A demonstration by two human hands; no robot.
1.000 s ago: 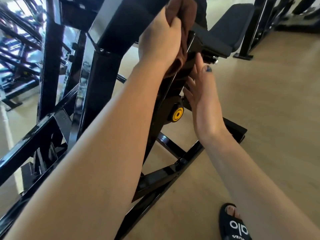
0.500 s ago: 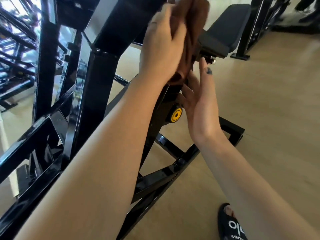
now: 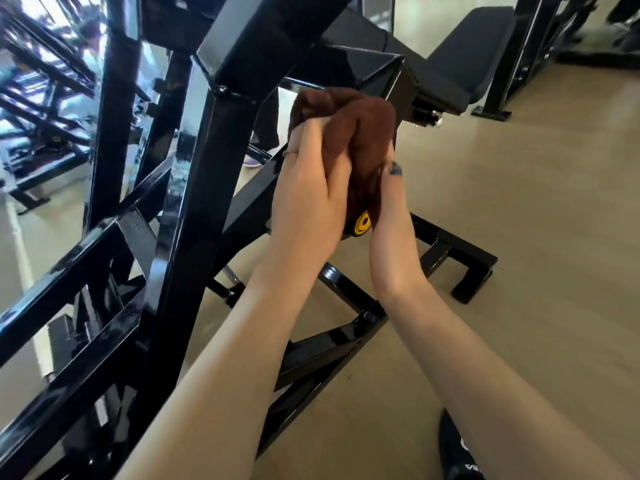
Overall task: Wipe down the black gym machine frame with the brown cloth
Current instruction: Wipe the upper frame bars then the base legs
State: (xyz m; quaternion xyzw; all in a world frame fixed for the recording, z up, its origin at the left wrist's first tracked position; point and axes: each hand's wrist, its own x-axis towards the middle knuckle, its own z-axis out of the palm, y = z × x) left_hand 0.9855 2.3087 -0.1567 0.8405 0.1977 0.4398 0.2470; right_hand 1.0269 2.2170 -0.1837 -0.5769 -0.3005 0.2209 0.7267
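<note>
The brown cloth [image 3: 349, 133] is bunched up between both of my hands, just below a slanted beam of the black gym machine frame [image 3: 207, 188]. My left hand [image 3: 308, 195] grips the cloth from the left, fingers curled into its folds. My right hand [image 3: 388, 199] holds the cloth from the right side, thumb with a blue nail pressed against it. A yellow knob [image 3: 362, 223] on the frame shows between my wrists. The part of the frame behind the cloth is hidden.
A black padded seat [image 3: 467, 53] sits at the upper right of the machine. The frame's base bars [image 3: 460, 261] lie on the light wooden floor [image 3: 536, 202]. My black sandal [image 3: 457, 452] is at the bottom edge. More machines [image 3: 568, 36] stand at the back; another person's legs [image 3: 266, 133] show behind the frame.
Both hands came down from the upper beam with the cloth. My right hand, open beside the frame before, now holds the cloth together with my left.
</note>
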